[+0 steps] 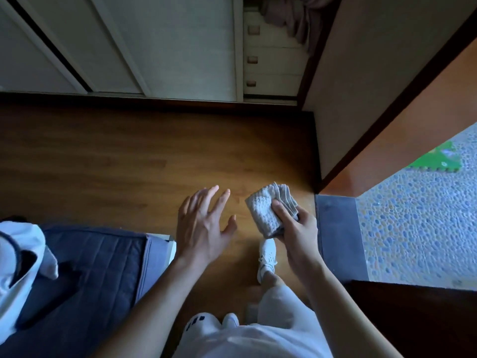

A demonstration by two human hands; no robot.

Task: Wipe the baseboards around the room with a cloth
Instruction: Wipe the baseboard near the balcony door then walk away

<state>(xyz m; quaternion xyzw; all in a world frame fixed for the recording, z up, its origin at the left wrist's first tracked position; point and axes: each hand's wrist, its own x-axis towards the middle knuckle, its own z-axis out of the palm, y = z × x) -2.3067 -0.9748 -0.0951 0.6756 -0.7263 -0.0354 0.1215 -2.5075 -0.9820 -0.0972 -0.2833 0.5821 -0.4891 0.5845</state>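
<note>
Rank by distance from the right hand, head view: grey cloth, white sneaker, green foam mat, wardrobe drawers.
1. Held: grey cloth, gripped by the right hand.
2. Below: white sneaker, on the floor just under the hand.
3. Tie: green foam mat, right, past the doorway, and wardrobe drawers, ahead at the far wall; too close to call.

Blue quilted mattress (90,267) lies on wooden floor (103,151).
</note>
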